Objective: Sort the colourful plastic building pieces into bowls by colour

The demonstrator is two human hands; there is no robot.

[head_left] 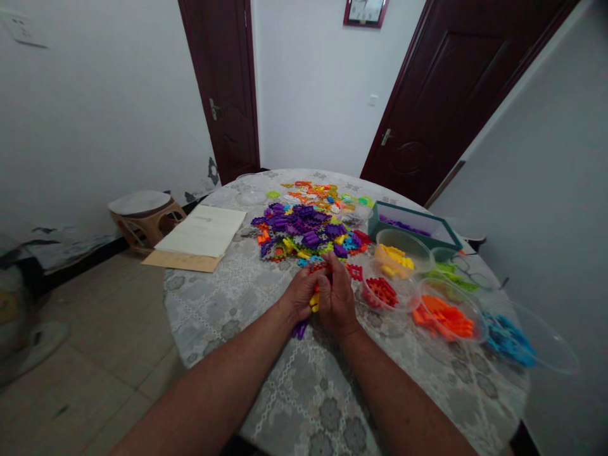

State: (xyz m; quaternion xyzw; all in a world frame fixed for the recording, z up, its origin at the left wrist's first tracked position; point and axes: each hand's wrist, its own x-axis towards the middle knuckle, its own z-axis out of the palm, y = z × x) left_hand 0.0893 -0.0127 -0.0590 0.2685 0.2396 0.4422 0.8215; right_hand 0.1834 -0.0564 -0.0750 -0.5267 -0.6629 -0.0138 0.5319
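Observation:
My left hand (pixel 300 292) and my right hand (pixel 338 296) meet over the near middle of the table, fingers curled together. Between them are small plastic building pieces; a yellow piece (pixel 314 301) shows, with bits of red and orange partly hidden by the fingers. Under my left hand, a purple piece (pixel 300 329) sticks out toward me. Just beyond my hands lies a mixed heap of building pieces (pixel 304 221), mostly purple, with yellow, blue, red and green among them. A red piece (pixel 354 272) lies right of my right hand.
Clear tubs hold yellow pieces (pixel 395 258), red pieces (pixel 380 291), orange pieces (pixel 444 315), green pieces (pixel 451 275) and blue pieces (pixel 509 339). A green box (pixel 413 235) contains purple pieces. Orange pieces (pixel 313 190) lie farther back. Papers (pixel 204 228) overhang the left table edge, near a stool (pixel 142 212).

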